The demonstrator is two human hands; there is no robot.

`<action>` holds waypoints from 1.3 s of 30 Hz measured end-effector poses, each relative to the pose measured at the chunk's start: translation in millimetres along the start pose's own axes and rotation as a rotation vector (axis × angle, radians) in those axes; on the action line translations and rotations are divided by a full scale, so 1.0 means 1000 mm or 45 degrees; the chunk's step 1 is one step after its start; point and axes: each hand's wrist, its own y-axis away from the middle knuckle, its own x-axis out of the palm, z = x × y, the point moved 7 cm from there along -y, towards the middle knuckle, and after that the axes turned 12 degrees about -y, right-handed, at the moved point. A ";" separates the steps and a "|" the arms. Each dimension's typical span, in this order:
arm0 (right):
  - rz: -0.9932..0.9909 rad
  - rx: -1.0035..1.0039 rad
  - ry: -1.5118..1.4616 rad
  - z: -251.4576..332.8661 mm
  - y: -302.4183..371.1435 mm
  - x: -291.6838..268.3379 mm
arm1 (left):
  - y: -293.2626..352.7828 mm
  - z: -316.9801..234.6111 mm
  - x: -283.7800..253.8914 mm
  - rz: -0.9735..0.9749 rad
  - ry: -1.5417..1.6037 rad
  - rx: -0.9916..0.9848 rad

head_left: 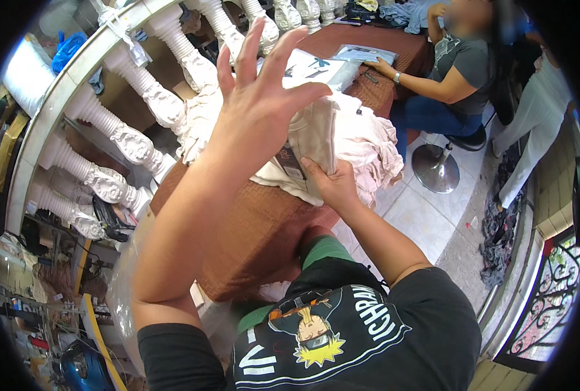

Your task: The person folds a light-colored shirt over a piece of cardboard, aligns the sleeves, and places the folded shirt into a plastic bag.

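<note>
My left hand is raised over the table, its fingers stretched wide apart and nothing in them. It hides part of what lies behind it. Lower and to the right, my right hand grips the lower edge of a folded beige garment, thumb on top. A dark printed card tag with a pale lower part lies against the garment's left side. Beneath and around it spreads a heap of cream garments.
Brown cloth covers the table. Plastic-wrapped packages lie farther back, by a seated person's hand. White balusters curve along the left. A metal stool base, a standing person's white trousers and dark cloth are at right.
</note>
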 end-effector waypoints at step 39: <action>0.108 0.146 -0.275 0.042 0.021 0.052 | 0.150 0.112 0.177 0.153 2.355 -1.202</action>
